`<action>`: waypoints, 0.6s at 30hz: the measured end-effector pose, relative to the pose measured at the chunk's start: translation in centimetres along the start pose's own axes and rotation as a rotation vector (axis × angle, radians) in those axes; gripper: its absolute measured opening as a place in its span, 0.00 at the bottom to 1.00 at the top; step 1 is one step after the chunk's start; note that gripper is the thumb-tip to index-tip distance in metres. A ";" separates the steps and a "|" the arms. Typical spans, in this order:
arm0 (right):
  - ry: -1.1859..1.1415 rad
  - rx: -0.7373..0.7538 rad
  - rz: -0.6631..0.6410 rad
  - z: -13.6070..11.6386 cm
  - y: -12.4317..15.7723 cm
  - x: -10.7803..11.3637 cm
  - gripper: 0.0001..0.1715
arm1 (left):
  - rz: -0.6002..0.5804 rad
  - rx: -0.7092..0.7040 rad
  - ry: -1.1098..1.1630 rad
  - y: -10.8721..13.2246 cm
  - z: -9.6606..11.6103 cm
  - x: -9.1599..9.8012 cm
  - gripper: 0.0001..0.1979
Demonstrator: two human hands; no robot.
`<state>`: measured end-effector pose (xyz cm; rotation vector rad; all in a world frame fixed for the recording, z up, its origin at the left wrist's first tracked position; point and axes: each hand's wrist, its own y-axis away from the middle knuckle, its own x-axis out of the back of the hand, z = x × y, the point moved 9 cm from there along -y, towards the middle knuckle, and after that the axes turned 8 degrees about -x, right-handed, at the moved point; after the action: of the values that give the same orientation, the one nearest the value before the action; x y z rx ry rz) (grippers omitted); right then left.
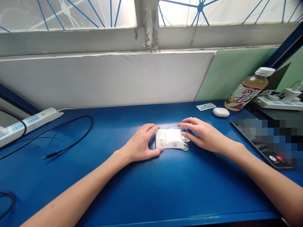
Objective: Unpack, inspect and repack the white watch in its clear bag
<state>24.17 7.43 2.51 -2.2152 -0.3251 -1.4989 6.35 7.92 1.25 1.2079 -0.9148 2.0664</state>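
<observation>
A small flat white package (169,138) in clear plastic wrap lies on the blue tabletop (151,186). Printed text, a barcode and a square code show on its upper face. My left hand (142,143) grips its left end, with the fingers along the far edge and the thumb at the near edge. At the right end, my right hand (201,130) has its fingertips on the far corner and its thumb on the crinkled clear plastic. Part of the package's right end is hidden behind that hand.
On the right are a phone (262,142), a white earbud case (221,112), a small printed card (205,106), a drink bottle (248,90) and a power strip (281,103). To the left lie another power strip (33,121) and a black cable (71,145). A wall (106,82) rises behind.
</observation>
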 end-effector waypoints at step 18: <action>-0.027 0.042 -0.159 -0.5 0.3 -0.9 0.32 | -0.047 0.011 -0.054 0.2 0.1 -0.3 0.33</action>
<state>23.52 6.94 1.80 -2.2227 -0.5478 -1.5283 6.40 7.67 1.03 1.2841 -0.8922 2.0128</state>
